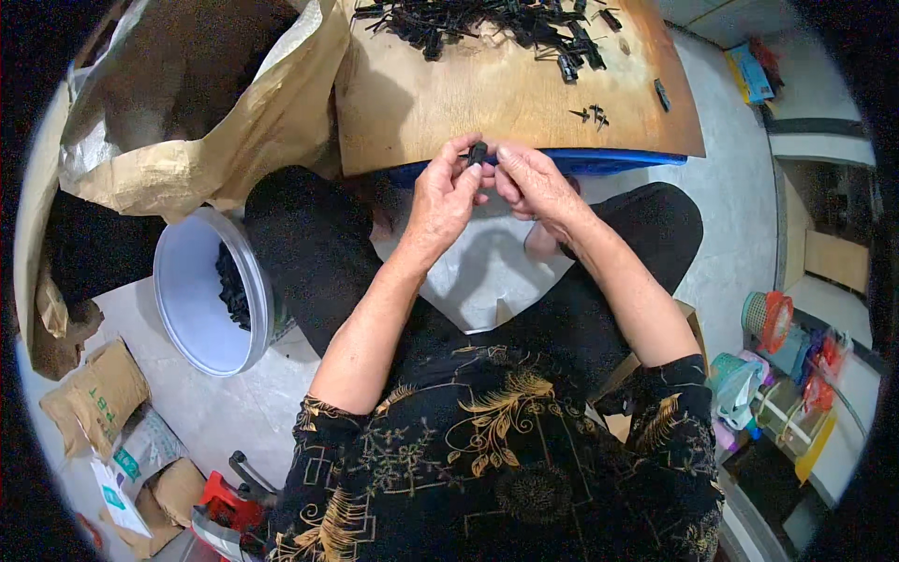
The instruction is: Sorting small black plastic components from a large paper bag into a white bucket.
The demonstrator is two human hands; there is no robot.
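Observation:
In front of me, just off the near edge of the wooden board (pixel 449 108), my left hand (pixel 448 192) is closed around a small black plastic part (pixel 478 153), pinched between thumb and fingers. My right hand (pixel 532 183) is close beside it, thumb and fingers pressed together; whatever they grip, if anything, is hidden. Across the far side of the board lies a heap of black plastic parts (pixel 487 23) with thin stems. A few small dark pieces (pixel 595 115) and one separate part (pixel 662 95) rest toward the board's right side.
A large brown sack (pixel 187 173) gapes open at my left. Below it a white bucket (pixel 178 309) stands tilted toward me, with black parts inside. Packed bags (pixel 98 393) and a red object (pixel 225 506) lie at lower left. Baskets and colourful bags (pixel 749 393) line the right side.

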